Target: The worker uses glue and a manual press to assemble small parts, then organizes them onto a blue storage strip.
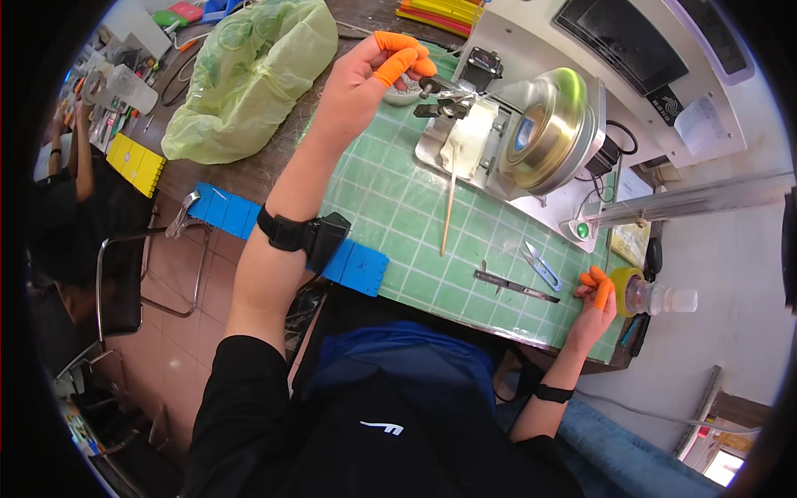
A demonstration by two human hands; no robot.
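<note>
Orange finger cots cover several fingertips on both hands. My left hand [365, 79] is reached out over the far side of the bench, its fingers pinched together beside a small dark clamp [448, 101] on the machine. What the pinch holds, if anything, is hidden. Below the clamp a whitish cloth-like pad [471, 141] lies on the metal base, and a thin wooden stick [449, 212] extends from it over the green mat. At the right end of the mat, my right hand [591, 309] has its fingers curled closed, near a yellow tape roll [627, 290]. Its fingertips show nothing I can name.
The machine carries a large round brass-coloured spool [540, 133]. Blue-handled snips [541, 266] and dark tweezers [519, 286] lie on the green tiled mat [390, 178]. A clear bottle [664, 299] is at the right edge, a pale green plastic bag [249, 91] at the left. Another person sits far left.
</note>
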